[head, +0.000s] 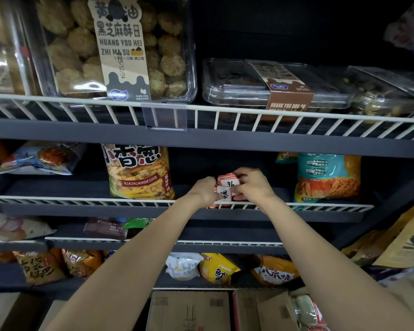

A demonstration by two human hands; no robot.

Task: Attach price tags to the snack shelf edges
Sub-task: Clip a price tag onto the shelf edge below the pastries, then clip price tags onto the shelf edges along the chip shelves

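A dark shop shelf rack fills the view, with grey shelf edges and a white wire rail (81, 201) along the front of each shelf. The middle shelf (58, 187) is the one to look at.

On that shelf, just behind the wire rail, lies a pile of price tags (228, 179), white with red edges and black writing. The left hand (202, 191) is curled round the near side of the pile. The right hand (251, 185) pinches one tag (224, 194) that stands right at the rail, touching it.

To the left of the tags stands a yellow bag of snack sticks (139, 173). To the right of the tags stands a blue and orange bag (328, 177).

Above the tags, on the next shelf up, sit clear boxes of round cookies (115, 48). A clear plastic tag holder (164, 117) hangs on that shelf's rail, with nothing in it.

Below the tags are more snack bags, and brown cardboard boxes (189, 309) on the floor.
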